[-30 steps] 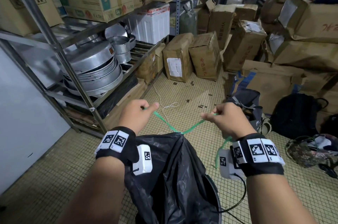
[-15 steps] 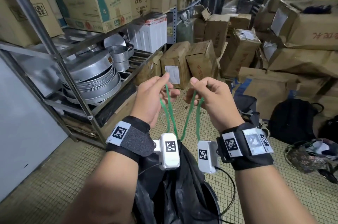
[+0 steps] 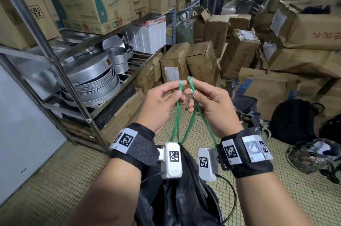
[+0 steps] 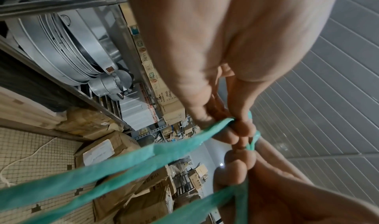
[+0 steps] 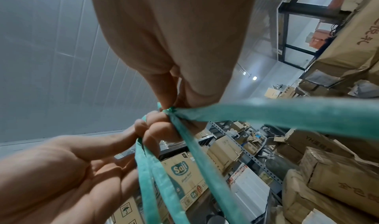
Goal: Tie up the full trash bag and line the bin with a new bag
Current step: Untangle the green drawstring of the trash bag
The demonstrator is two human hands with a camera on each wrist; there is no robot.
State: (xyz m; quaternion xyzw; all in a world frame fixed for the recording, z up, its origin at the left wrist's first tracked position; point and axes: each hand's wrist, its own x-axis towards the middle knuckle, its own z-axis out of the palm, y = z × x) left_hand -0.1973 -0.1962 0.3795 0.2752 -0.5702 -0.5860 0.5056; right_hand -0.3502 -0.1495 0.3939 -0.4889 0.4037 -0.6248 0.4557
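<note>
Two green loops (image 3: 181,85) now stand side by side above the black bag (image 3: 177,198). A second ago you had the ties pulled wide apart, cinching the mouth; half a second ago your hands had come together and risen. So the first pull looks done, and you seem to be setting up the second crossing of the knot.

Head view: your left hand (image 3: 162,104) pinches one loop between thumb and forefinger, and your right hand (image 3: 210,107) pinches the other, fingertips nearly touching. The strands run down and meet at the bag's gathered neck, between your wrists. The bag still sits in the bin (image 3: 215,200), only part of whose dark rim shows. No new bag is in sight.

Left wrist view: here you see what the head view hides, the tie (image 4: 123,161) caught under your curled left fingers (image 4: 235,130), taut strands running back toward the camera.

Right wrist view: this shows the tie (image 5: 287,112) bunched tight where your right fingers (image 5: 162,127) nip it, and your left palm open below its pinch. Neither wrist view shows the bag.
</note>
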